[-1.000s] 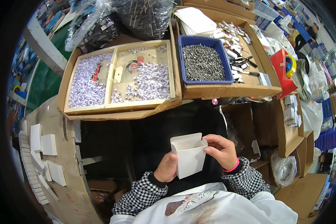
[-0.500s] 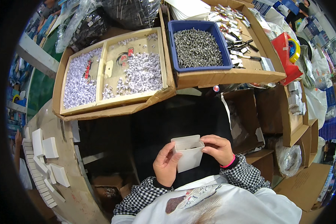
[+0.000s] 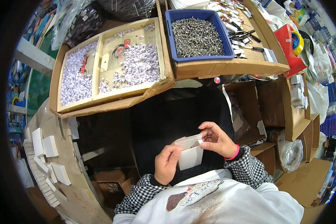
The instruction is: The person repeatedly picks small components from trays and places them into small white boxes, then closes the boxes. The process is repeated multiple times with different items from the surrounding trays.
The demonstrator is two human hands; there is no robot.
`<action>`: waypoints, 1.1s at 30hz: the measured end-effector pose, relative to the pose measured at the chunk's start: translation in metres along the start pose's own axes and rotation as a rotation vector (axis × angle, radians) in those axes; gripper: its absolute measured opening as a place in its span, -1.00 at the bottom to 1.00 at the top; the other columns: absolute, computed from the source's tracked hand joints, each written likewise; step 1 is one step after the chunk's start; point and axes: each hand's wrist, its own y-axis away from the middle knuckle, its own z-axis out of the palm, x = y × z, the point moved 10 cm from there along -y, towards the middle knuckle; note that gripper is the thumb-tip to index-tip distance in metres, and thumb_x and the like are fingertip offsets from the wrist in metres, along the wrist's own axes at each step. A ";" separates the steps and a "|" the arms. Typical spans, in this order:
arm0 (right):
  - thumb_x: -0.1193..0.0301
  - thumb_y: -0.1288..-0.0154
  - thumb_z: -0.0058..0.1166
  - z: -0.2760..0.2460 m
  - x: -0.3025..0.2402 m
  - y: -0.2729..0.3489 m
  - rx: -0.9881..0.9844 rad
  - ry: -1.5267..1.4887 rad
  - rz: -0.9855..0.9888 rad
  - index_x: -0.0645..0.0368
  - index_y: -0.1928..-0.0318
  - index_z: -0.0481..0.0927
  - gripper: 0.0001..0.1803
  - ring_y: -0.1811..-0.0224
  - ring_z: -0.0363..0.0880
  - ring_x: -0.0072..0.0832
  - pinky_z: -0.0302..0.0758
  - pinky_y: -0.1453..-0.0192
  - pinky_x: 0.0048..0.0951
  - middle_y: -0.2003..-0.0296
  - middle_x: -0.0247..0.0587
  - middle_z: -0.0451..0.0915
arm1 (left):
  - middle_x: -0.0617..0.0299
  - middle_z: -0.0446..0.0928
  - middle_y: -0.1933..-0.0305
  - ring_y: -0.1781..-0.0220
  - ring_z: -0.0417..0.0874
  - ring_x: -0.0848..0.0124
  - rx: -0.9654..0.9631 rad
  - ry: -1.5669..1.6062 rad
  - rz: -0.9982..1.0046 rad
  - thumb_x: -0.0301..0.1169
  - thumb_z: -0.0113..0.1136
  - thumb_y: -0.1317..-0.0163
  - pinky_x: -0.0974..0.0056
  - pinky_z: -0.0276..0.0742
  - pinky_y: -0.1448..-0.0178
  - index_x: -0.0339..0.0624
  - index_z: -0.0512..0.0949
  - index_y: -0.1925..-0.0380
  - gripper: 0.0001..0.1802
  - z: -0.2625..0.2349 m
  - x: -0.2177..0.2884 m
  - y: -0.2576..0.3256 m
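A small white cardboard box with its top open is held upright over my lap. My left hand is closed around its left side, thumb on the front and fingers behind. At the upper right corner, my right hand pinches the small side flap with the thumb, while its index finger is lifted behind the opening. The back lid flap stands up. A dark bit shows inside the opening, too small to make out.
Ahead is a divided wooden tray of small whitish pieces, beside a blue bin of metal parts. A red tape dispenser stands at the right. White boxes lie on the left table. Open cartons are at the right.
My right hand has shifted slightly up, its fingers lifting at the box's right corner. The back lid flap leans further toward the opening. The whole view has tilted down a little.
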 end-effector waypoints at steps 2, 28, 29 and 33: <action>0.52 -0.22 0.15 0.004 -0.013 0.000 -0.031 0.254 -0.100 0.24 0.14 0.59 -0.81 0.16 0.47 -0.58 0.43 0.04 -0.56 0.20 -0.28 0.50 | 0.04 0.53 0.02 0.10 0.55 0.44 0.005 0.057 0.050 -0.39 -0.04 -0.39 0.35 0.44 -0.06 -0.27 0.42 0.17 -0.83 0.000 0.001 -0.004; 0.36 -0.14 0.20 0.042 -0.083 0.007 0.007 1.085 -0.520 0.06 0.12 0.68 -0.74 0.50 0.50 -0.40 0.46 0.39 -0.46 0.40 -0.27 0.66 | -0.01 0.40 -0.09 -0.10 0.48 0.24 -0.096 -0.131 0.074 -0.44 0.17 -0.23 0.23 0.39 -0.19 -0.26 0.17 -0.22 -0.40 0.035 0.009 -0.017; 0.37 -0.14 0.19 0.040 -0.084 0.008 0.065 1.032 -0.528 0.07 0.14 0.68 -0.75 0.51 0.50 -0.40 0.45 0.41 -0.47 0.40 -0.26 0.66 | -0.03 0.38 -0.10 -0.11 0.47 0.20 -0.069 -0.242 0.084 -0.40 0.20 -0.21 0.21 0.38 -0.20 -0.26 0.15 -0.24 -0.35 0.037 0.010 -0.018; 0.38 -0.16 0.16 0.027 -0.078 0.016 0.275 1.120 -0.383 0.09 0.17 0.69 -0.79 0.56 0.45 -0.43 0.42 0.46 -0.48 0.43 -0.27 0.67 | -0.11 0.23 -0.25 -0.20 0.39 0.06 -0.108 -0.456 0.100 -0.21 0.53 0.18 0.13 0.36 -0.23 -0.16 -0.13 -0.36 0.21 0.058 0.010 -0.018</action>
